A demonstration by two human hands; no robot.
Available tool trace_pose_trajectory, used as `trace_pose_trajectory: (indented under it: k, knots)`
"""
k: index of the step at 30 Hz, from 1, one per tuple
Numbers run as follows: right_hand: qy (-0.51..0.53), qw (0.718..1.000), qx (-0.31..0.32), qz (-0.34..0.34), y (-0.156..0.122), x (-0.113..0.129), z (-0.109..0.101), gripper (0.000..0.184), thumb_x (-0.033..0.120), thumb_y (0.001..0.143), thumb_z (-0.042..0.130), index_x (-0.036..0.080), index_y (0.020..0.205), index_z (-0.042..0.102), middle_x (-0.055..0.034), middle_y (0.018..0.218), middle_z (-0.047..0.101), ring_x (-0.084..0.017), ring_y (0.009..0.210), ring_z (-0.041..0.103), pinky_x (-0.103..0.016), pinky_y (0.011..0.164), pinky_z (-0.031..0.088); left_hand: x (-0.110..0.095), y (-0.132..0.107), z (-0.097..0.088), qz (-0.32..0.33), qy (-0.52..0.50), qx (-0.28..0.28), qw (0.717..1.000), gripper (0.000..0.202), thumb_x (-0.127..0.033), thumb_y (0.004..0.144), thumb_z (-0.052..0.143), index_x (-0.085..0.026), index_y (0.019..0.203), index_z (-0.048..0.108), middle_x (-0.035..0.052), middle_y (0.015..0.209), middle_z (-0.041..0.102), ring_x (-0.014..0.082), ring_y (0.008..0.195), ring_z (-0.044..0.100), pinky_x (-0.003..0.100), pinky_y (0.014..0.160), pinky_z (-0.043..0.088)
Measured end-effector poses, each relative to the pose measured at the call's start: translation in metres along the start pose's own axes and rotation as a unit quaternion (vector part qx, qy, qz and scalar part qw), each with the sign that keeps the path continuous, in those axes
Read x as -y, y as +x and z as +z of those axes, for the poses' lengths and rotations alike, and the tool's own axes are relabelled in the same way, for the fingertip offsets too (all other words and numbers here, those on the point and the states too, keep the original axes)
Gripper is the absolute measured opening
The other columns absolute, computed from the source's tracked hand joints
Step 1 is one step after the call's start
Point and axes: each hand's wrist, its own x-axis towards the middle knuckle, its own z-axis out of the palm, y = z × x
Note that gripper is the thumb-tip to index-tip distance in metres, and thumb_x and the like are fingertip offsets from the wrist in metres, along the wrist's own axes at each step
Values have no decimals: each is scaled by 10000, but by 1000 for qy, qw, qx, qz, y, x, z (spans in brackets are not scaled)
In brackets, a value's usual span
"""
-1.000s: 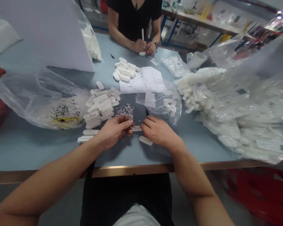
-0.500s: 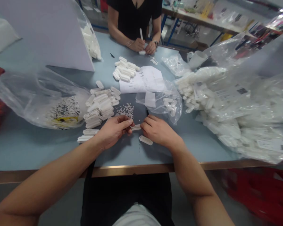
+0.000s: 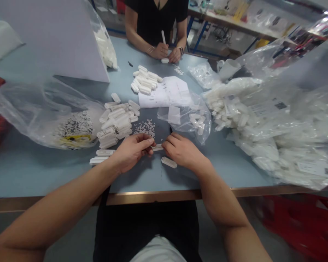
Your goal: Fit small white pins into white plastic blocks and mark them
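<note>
A narrow white plastic strip (image 3: 157, 147) spans the gap between my two hands, just above the table. My left hand (image 3: 133, 151) pinches its left end between thumb and fingers. Curled over the right end are the fingers of my right hand (image 3: 182, 149), which hide that end. A thin dark tip (image 3: 171, 130) shows just beyond those fingers; whether they hold it I cannot tell. Below my right hand a similar slotted white piece (image 3: 169, 162) lies flat. Tiny white parts (image 3: 145, 128) are scattered beyond my left hand. A heap of white plastic pieces (image 3: 117, 122) lies to its left.
On the left sits a clear bag (image 3: 76, 127) of small black and white parts. Large bags of white pieces (image 3: 273, 127) fill the right side. Across the table a co-worker's hands (image 3: 166, 54) hold a white pen-like tool near papers (image 3: 166, 92) and another pile (image 3: 144, 80).
My right hand has shifted very slightly left along the strip. Otherwise both hands and the things around them look the same.
</note>
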Motion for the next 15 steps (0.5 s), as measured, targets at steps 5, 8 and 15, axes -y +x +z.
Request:
trace_pose_trajectory:
  k: [5,8,15]
  knots:
    - [-3,1000,6,-1,0,1,-1,161,96,914,495,151,811,606,-68,791,564,-214,813,479,-331,704,407,1,1,-1,7,0,6,1000,251,-329,713,776,-142,770,619,12,791,647,89,594,555,258,595,442]
    - [-2,1000,7,-4,0,1,-2,169,86,908,495,146,805,614,-72,783,569,-211,801,479,-334,685,396,2,2,-2,6,-2,6,1000,243,-324,720,773,-142,777,624,10,790,647,86,596,559,252,596,445]
    - [16,999,27,-8,0,2,-5,151,126,900,522,143,816,647,-67,767,596,-205,782,503,-331,649,382,1,1,-1,-1,-5,4,1000,242,-313,711,779,-139,771,622,9,781,649,89,595,564,243,590,448]
